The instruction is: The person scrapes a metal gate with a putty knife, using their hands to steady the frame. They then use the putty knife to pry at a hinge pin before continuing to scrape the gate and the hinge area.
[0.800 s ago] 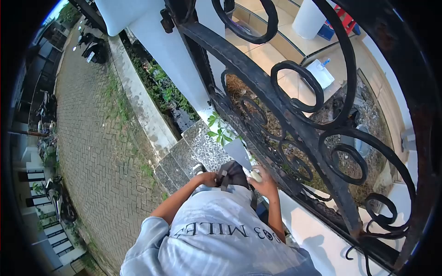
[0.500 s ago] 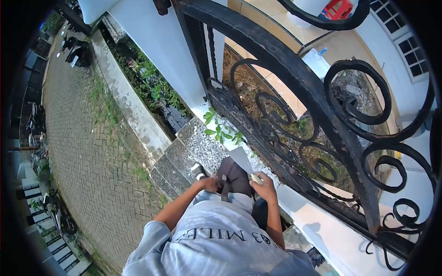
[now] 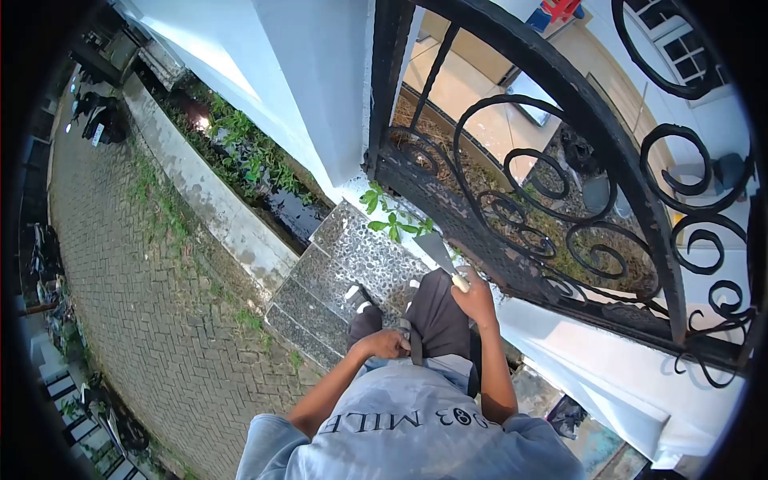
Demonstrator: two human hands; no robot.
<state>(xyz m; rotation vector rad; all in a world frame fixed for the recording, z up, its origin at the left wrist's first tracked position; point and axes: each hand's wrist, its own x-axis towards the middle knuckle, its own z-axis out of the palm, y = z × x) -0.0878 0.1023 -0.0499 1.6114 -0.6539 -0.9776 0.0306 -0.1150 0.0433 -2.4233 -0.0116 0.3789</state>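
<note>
My right hand (image 3: 475, 301) is closed around the cream handle of a putty knife (image 3: 436, 251). Its flat grey blade widens away from my fist and points at the foot of the iron gate. Just beyond the blade, a small leafy plant (image 3: 392, 222) grows at the base of the white wall. At my waist, my left hand (image 3: 386, 344) has curled fingers, close against a dark strap (image 3: 414, 346) hanging over my trousers. Whether those fingers grip anything is hidden.
A black wrought-iron gate (image 3: 512, 200) with scrolls rises on the right. Below me is a pebbled step (image 3: 364, 252). Left of it runs a planted water ditch (image 3: 292, 216) behind a concrete kerb (image 3: 232, 224), then a brick-paved lane (image 3: 136, 264) with a parked motorcycle (image 3: 100, 116).
My right hand has moved forward with the putty knife, bringing the blade nearer the plant and gate. My left hand has come closer to the strap. The view has shifted, and both shoes now show.
</note>
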